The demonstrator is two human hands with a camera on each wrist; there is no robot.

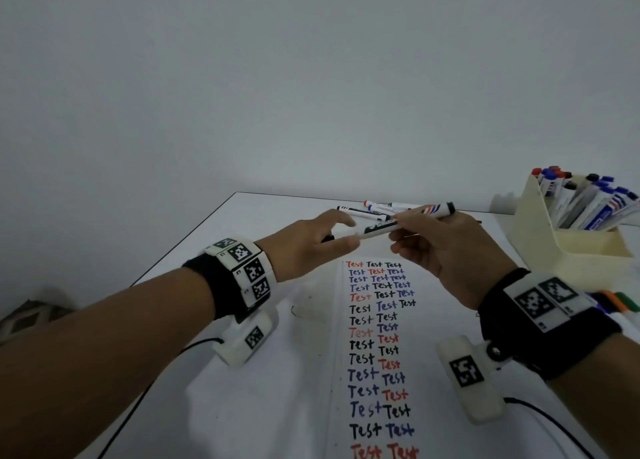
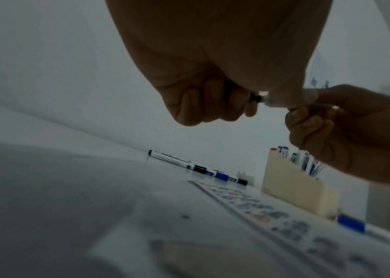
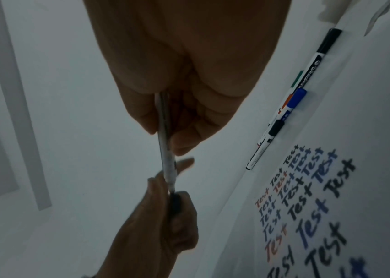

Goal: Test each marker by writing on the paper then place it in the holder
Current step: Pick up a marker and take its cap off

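Observation:
A white marker [image 1: 405, 221] with a black end is held level above the table, over the top of the paper [image 1: 377, 347]. My right hand [image 1: 446, 250] grips its barrel [image 3: 165, 150]. My left hand [image 1: 311, 247] curls round the black cap [image 3: 176, 204] at the marker's left end; the cap [image 2: 255, 97] meets the barrel there. The paper carries rows of "Test" in red, blue and black. The cream holder [image 1: 568, 247] stands at the right with several markers in it.
A few loose markers [image 1: 374, 209] lie at the table's far edge beyond the hands. More markers [image 1: 620, 302] with coloured caps lie at the right edge behind my right wrist. Cables trail from both wrist cameras over the white table [image 1: 277, 389].

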